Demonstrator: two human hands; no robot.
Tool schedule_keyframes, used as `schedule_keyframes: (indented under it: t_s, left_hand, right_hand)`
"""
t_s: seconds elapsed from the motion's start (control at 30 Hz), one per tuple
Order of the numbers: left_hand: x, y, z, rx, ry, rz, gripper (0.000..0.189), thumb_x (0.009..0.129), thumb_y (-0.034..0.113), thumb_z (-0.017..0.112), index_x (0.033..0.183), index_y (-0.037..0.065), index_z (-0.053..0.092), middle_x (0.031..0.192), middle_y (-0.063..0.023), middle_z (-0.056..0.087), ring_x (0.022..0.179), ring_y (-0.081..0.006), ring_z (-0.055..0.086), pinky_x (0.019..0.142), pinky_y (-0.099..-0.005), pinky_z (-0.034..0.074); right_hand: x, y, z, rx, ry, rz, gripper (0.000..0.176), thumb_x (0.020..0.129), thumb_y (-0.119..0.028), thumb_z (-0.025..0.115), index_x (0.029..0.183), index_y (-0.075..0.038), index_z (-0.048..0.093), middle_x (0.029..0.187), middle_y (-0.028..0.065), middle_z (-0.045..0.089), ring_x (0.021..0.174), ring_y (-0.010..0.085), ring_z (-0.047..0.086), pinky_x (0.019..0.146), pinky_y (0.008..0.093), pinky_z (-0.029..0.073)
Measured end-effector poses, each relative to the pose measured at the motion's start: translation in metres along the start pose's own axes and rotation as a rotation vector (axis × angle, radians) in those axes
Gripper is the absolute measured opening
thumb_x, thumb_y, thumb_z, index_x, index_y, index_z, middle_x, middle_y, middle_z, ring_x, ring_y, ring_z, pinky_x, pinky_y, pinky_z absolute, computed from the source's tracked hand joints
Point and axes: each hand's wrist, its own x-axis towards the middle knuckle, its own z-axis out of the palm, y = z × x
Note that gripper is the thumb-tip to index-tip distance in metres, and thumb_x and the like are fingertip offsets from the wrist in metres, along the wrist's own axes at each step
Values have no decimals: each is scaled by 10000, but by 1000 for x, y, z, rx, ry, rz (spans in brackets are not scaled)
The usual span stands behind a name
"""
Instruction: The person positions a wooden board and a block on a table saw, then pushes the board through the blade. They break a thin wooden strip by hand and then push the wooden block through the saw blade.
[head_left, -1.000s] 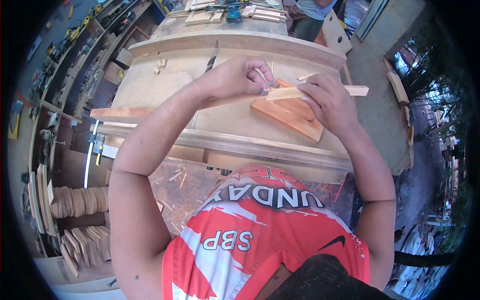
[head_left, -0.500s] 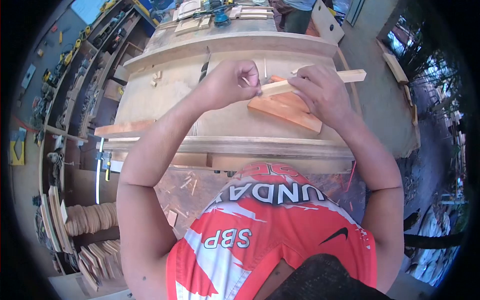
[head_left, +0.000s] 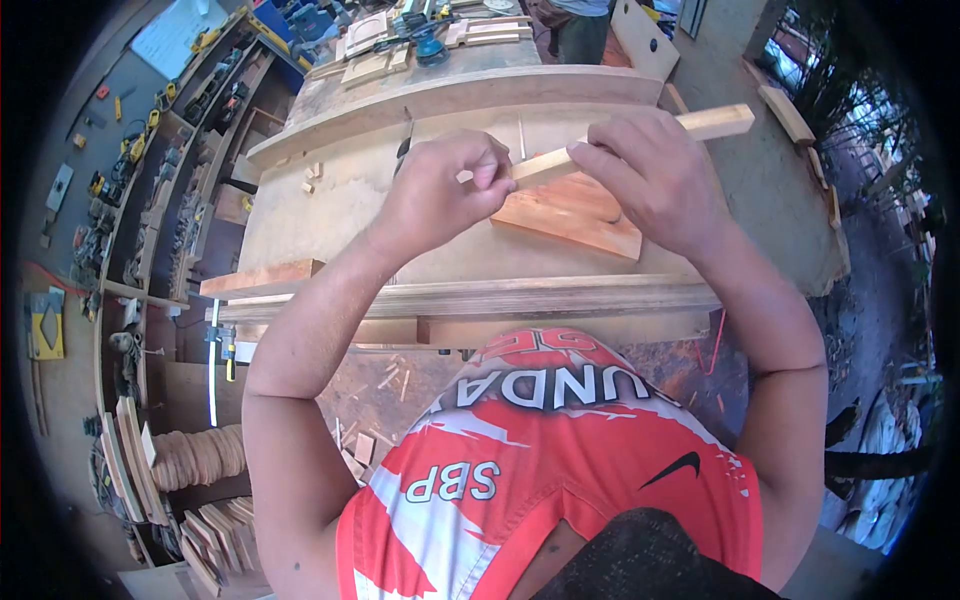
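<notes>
My right hand (head_left: 655,178) is wrapped round a pale, square-edged wooden strip (head_left: 722,121), which slants up to the right with its far end sticking out past the knuckles. At the strip's lower left end, my left hand (head_left: 445,190) is closed, thumb and fingertips pinched against the wood. Exactly what those fingertips touch is partly hidden. Below the strip, a reddish-brown wooden board (head_left: 575,218) lies on the plywood table (head_left: 330,225); my right hand covers part of its right side.
A raised wooden fence (head_left: 460,92) crosses the table's far side. Small offcuts (head_left: 313,178) and a reddish block (head_left: 262,278) lie at left. Tool shelves (head_left: 190,150) line the left wall. Another person (head_left: 580,30) stands beyond, near a bench with wooden frames.
Both hands have shifted slightly, and the strip's right end has risen, so it slants more steeply. The camera view has moved a little. The reddish-brown board stays on the table.
</notes>
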Motion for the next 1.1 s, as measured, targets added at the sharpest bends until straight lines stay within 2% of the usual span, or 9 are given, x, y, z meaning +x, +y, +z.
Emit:
schedule_keyframes:
  t_s: [0.07,0.13,0.17,0.23,0.33,0.77,0.97,1.07,1.1]
  left_hand:
    - [2,-6,4,-47,0,-62,362,821,-37,753,762,63,411,953,-109,706,890,-129,661,750,-289,543]
    - [3,-19,9,-284,-8,-255,364,843,-30,739,775,81,399,973,-118,708,871,-117,653,762,-281,544]
    - [4,-21,11,-280,-12,-256,364,843,-30,739,775,81,399,973,-118,708,871,-117,653,762,-281,544]
    - [4,-25,18,-541,15,-394,367,857,-32,724,774,103,393,985,-121,708,853,-102,644,781,-266,540]
    - [-1,-45,27,-650,-1,-487,369,855,-32,722,767,121,397,966,-118,709,851,-88,637,791,-246,530]
    - [-1,-81,64,-746,-66,-564,375,829,-32,733,758,138,407,907,-85,715,851,-95,648,788,-244,531]
    - [4,-81,77,-724,-116,-583,376,833,-35,721,753,134,394,888,-77,703,857,-97,650,781,-245,531]
    - [3,-88,82,-718,-157,-562,378,834,-39,718,751,128,389,875,-74,693,861,-103,652,779,-247,536]
    - [2,-89,84,-703,-169,-559,375,834,-41,715,751,125,389,877,-77,693,870,-109,658,782,-252,539]
  right_hand:
    - [0,6,2,-15,-3,-8,260,795,-166,629,1037,-73,660,980,52,607,940,251,606,841,387,488]
    - [1,13,8,-71,-45,-20,342,787,-189,679,1118,-105,655,1075,62,612,1091,272,591,1015,444,458]
    - [1,15,10,-69,-42,-17,342,787,-189,679,1118,-105,655,1075,62,612,1091,272,591,1015,444,458]
    - [0,18,13,-27,-5,45,479,772,-229,742,1233,-161,633,1236,83,582,1264,295,521,1143,525,361]
    - [-15,23,18,-20,9,108,590,757,-261,786,1315,-202,605,1355,92,529,1348,301,458,1156,565,330]
    - [-59,21,47,53,-71,171,590,757,-245,791,1314,-175,610,1327,98,545,1362,313,450,1182,575,297]
    - [-66,24,56,74,-289,124,568,742,-217,799,1278,-160,623,1261,83,573,1347,277,464,1210,563,264]
    - [-71,28,66,77,-291,109,517,742,-191,795,1231,-145,634,1152,68,606,1243,256,535,1220,535,262]
    - [-74,30,71,98,-327,97,466,740,-171,781,1182,-135,637,1083,63,611,1161,253,561,1178,502,320]
